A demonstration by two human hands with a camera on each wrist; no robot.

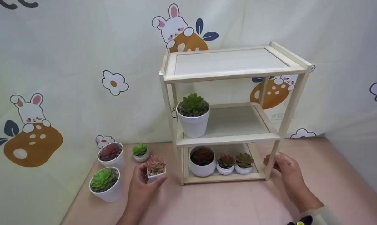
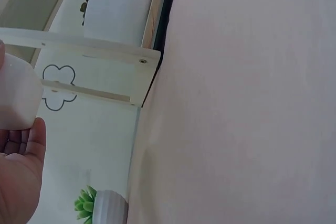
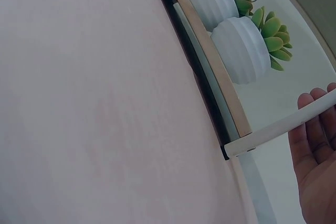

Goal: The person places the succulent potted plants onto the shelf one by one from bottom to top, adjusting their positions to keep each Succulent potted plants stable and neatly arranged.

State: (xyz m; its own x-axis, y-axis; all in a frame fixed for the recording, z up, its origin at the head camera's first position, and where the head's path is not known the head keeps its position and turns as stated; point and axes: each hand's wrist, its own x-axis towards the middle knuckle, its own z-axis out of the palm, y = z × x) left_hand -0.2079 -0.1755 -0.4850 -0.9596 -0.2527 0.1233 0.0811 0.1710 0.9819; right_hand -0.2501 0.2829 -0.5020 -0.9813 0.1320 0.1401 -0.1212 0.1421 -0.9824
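Note:
My left hand (image 1: pixel 141 184) grips a small white pot with a pink succulent (image 1: pixel 156 165), just left of the wooden shelf rack (image 1: pixel 223 180). In the left wrist view the white pot (image 2: pixel 18 95) sits between the fingers of the left hand (image 2: pixel 18 182). My right hand (image 1: pixel 290 172) holds the rack's front right post (image 1: pixel 272 159) low down, thumb in front. The right wrist view shows fingers of the right hand (image 3: pixel 317 166) behind that post (image 3: pixel 283 126). A large white pot with a green succulent (image 1: pixel 193 120) stands at the left of the middle shelf.
On the bottom shelf stand a round white pot (image 1: pixel 202 165) and two small potted succulents, one red-tipped (image 1: pixel 226 167), one olive (image 1: pixel 243 167). Left of the rack, a dark red succulent (image 1: pixel 112 154), a bright green one (image 1: pixel 105 184) and a small green one (image 1: pixel 140 153) stand on the pink table (image 1: pixel 216 206).

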